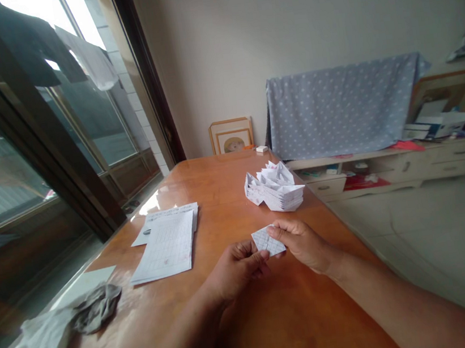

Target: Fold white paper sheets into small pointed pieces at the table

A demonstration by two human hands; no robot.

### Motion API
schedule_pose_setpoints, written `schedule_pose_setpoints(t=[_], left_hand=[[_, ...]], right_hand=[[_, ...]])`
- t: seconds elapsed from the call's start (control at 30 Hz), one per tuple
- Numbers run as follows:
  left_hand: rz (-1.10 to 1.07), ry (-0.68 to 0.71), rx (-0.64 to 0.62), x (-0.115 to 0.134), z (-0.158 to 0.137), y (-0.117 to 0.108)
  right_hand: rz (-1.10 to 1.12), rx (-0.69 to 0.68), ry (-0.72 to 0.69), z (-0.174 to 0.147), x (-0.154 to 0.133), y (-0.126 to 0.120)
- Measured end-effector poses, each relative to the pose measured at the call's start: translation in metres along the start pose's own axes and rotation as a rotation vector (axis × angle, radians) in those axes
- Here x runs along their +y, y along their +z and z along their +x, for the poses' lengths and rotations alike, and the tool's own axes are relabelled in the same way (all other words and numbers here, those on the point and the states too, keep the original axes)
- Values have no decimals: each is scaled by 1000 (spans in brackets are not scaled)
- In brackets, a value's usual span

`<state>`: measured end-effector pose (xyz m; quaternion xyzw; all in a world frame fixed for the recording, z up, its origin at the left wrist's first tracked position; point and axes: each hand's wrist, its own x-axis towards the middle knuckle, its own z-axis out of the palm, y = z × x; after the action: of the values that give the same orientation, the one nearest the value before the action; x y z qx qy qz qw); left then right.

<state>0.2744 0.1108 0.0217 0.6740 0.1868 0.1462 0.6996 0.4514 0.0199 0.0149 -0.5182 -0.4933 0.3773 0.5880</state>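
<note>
A small folded piece of paper [267,241], white with a grid of lines, is held above the table between my two hands. My left hand [240,267] pinches its lower left edge between thumb and fingers. On the upper right side, my right hand [301,242] grips it with the thumb on top, the other fingers behind it. Just beyond my hands stands a cluster of folded paper boats [280,196], nested into one another. To the left lies a stack of lined paper sheets [167,245], with handwriting on a sheet beneath.
The brown wooden table [212,182] reaches toward the wall. Grey cloths [91,309] lie at its left edge, and a small white box [262,149] sits at the far end. Past the right edge is a low white cabinet [441,163]; a sliding glass door stands at left.
</note>
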Motion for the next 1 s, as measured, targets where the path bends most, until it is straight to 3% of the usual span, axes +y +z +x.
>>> schedule_pose_setpoints(t=[0.2, 0.4, 0.7, 1.0], left_hand=[[-71, 122, 57, 3, 1, 0], [-72, -18, 61, -1, 2, -1], [-55, 136, 143, 3, 2, -5], [-29, 77, 152, -2, 5, -5]], right_hand=[[8, -122, 41, 0, 3, 4], [-156, -145, 36, 0, 7, -2], [-223, -259, 121, -5, 0, -5], [-275, -140, -23, -1, 3, -6]])
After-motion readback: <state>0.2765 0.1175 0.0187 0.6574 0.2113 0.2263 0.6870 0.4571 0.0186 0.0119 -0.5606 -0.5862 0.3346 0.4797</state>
